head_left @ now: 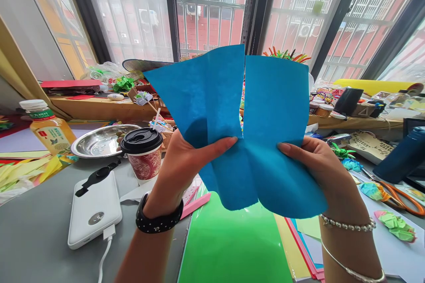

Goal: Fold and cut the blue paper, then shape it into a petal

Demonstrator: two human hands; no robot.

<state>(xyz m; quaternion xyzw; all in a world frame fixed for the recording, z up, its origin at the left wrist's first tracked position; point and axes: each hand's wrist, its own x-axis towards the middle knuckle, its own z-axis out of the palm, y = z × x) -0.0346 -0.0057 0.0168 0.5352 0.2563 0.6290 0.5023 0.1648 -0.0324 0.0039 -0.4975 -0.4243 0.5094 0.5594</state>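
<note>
A sheet of blue paper (226, 172) is held up in front of me, with creases running down it. From its top edge a split runs down to about the middle, near my left thumb; below that the sheet is joined. My left hand (186, 159) pinches the left part, thumb in front and fingers hidden behind. On the right part, my right hand (312, 154) grips with the thumb in front and the other fingers mostly behind. Under the paper lies a bright green sheet (232, 243) on the table.
At left stand a paper cup (142, 159) with a black lid, a metal plate (89, 141), a juice bottle (49, 126) and a white power bank (96, 212) with its cable. Orange-handled scissors (401, 199) and folded paper pieces (396, 225) lie at right. A cluttered windowsill (73, 104) runs behind.
</note>
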